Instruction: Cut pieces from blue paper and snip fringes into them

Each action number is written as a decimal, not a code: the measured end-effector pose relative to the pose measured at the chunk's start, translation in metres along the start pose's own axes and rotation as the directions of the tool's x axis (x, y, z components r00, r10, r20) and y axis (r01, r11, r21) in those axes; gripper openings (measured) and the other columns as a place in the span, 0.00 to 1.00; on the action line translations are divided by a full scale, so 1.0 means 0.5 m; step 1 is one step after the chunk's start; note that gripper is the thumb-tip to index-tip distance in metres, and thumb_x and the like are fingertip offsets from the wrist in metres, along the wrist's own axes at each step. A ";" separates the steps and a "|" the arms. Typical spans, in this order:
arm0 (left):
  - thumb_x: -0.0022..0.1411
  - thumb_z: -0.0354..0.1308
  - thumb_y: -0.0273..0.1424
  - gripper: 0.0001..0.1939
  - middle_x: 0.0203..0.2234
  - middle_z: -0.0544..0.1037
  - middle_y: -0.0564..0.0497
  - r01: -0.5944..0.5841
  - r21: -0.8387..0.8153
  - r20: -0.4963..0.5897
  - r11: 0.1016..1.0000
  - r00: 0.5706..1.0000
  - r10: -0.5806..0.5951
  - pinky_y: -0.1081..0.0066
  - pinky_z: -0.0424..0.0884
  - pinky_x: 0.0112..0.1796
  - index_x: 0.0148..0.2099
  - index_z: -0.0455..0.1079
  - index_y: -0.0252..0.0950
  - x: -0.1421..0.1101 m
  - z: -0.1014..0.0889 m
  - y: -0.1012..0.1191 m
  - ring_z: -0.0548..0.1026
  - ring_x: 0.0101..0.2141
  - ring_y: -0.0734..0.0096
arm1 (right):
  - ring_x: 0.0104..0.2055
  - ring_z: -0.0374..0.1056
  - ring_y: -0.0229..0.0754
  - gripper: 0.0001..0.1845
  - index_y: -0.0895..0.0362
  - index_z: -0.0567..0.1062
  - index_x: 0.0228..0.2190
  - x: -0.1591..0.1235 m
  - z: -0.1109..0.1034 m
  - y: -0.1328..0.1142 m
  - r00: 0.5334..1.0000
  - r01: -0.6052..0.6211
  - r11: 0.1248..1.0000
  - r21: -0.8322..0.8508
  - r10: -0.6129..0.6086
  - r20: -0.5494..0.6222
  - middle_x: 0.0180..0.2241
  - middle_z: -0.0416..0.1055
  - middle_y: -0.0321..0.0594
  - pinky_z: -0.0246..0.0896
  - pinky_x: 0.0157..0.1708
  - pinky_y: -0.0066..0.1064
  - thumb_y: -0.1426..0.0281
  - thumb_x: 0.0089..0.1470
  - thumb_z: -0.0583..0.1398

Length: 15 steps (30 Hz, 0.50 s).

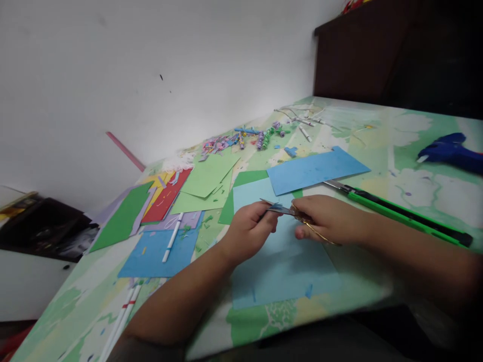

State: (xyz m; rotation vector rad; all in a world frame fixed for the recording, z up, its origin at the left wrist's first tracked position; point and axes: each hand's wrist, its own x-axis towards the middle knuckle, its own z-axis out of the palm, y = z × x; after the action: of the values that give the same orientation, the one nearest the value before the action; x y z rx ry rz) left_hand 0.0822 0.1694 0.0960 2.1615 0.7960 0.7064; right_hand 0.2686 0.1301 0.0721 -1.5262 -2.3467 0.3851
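My right hand (326, 216) grips a pair of scissors (287, 210) with gold-coloured handles, and the blades point left. Pinched in the fingers of my left hand (249, 234) is a small blue piece of paper (278, 206), right at the blades. Whether the blades are fully closed on it is too small to tell. Both hands are above a light blue sheet (279, 276) at the front of the table. Just beyond them lies a darker blue sheet (317, 170), with a green cutter knife (407, 216) to the right, its blade tip near that sheet.
A blue glue gun (453, 152) lies far right. Green (124, 216), red (168, 196) and blue sheets (158, 254) spread left, a white stick (172, 239) on the blue. Paper curls (264, 138) and scraps (219, 145) lie near the wall (169, 65).
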 end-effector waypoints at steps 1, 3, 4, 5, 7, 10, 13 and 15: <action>0.57 0.46 0.30 0.14 0.16 0.66 0.55 0.006 0.001 -0.003 1.000 1.000 -0.006 0.77 0.60 0.23 0.20 0.61 0.34 -0.001 0.003 0.000 0.62 0.19 0.81 | 0.22 0.54 0.37 0.22 0.57 0.61 0.23 0.000 0.000 -0.001 1.000 -0.005 1.000 -0.001 0.005 0.005 0.21 0.62 0.37 0.43 0.21 0.27 0.49 0.46 0.50; 0.57 0.46 0.30 0.13 0.16 0.66 0.55 0.017 -0.010 -0.006 1.000 1.000 -0.017 0.77 0.60 0.23 0.22 0.63 0.34 -0.004 0.007 0.000 0.62 0.19 0.81 | 0.23 0.55 0.38 0.23 0.57 0.62 0.24 -0.001 0.001 -0.002 1.000 -0.014 1.000 -0.005 0.014 0.013 0.22 0.63 0.38 0.43 0.22 0.27 0.48 0.46 0.50; 0.57 0.46 0.30 0.12 0.17 0.67 0.55 0.019 -0.015 -0.005 1.000 1.000 -0.019 0.77 0.60 0.24 0.23 0.64 0.34 -0.004 0.008 0.000 0.63 0.20 0.81 | 0.23 0.56 0.38 0.23 0.57 0.62 0.24 -0.001 0.002 -0.003 1.000 -0.017 1.000 -0.007 0.018 0.015 0.22 0.63 0.39 0.43 0.22 0.27 0.48 0.46 0.49; 0.57 0.46 0.30 0.12 0.17 0.67 0.55 0.019 -0.016 -0.005 1.000 1.000 -0.019 0.77 0.60 0.24 0.24 0.64 0.34 -0.005 0.008 0.001 0.63 0.20 0.81 | 0.23 0.56 0.38 0.24 0.57 0.63 0.24 -0.001 0.002 -0.003 1.000 -0.017 1.000 -0.010 0.017 0.014 0.22 0.64 0.39 0.43 0.22 0.27 0.48 0.46 0.49; 0.57 0.46 0.29 0.11 0.17 0.67 0.55 0.013 -0.012 -0.006 1.000 1.000 -0.014 0.77 0.60 0.24 0.26 0.65 0.34 -0.006 0.007 0.002 0.63 0.20 0.81 | 0.23 0.56 0.38 0.25 0.57 0.63 0.24 -0.001 0.004 -0.003 1.000 -0.008 1.000 -0.019 0.008 0.006 0.22 0.64 0.39 0.43 0.22 0.27 0.47 0.46 0.48; 0.56 0.46 0.29 0.10 0.17 0.66 0.55 0.014 -0.014 0.005 1.000 1.000 -0.014 0.77 0.60 0.23 0.27 0.65 0.33 -0.007 0.002 0.006 0.63 0.20 0.80 | 0.22 0.56 0.39 0.26 0.57 0.64 0.23 -0.001 0.006 -0.005 1.000 0.000 0.998 -0.062 -0.002 -0.023 0.21 0.63 0.40 0.43 0.21 0.27 0.46 0.46 0.47; 0.55 0.47 0.28 0.09 0.15 0.65 0.56 0.015 -0.037 0.040 0.999 0.999 -0.013 0.77 0.60 0.23 0.27 0.65 0.33 -0.007 -0.003 0.010 0.62 0.19 0.81 | 0.23 0.58 0.40 0.29 0.58 0.65 0.24 -0.003 0.007 -0.007 0.998 -0.003 0.994 -0.112 -0.004 -0.067 0.21 0.64 0.41 0.42 0.21 0.27 0.44 0.45 0.46; 0.55 0.47 0.28 0.08 0.15 0.64 0.57 0.013 -0.066 0.061 0.998 0.998 -0.009 0.77 0.60 0.23 0.27 0.65 0.33 -0.008 -0.007 0.012 0.61 0.18 0.81 | 0.23 0.58 0.41 0.30 0.58 0.66 0.24 -0.004 0.008 -0.007 0.996 -0.005 0.991 -0.134 -0.007 -0.091 0.20 0.64 0.41 0.42 0.21 0.28 0.43 0.44 0.45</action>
State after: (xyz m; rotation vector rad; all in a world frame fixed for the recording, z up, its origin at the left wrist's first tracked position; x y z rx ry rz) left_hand 0.0790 0.1647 0.1016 2.1077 0.7421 0.6502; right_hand 0.2648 0.1264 0.0696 -1.5663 -2.3437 0.1557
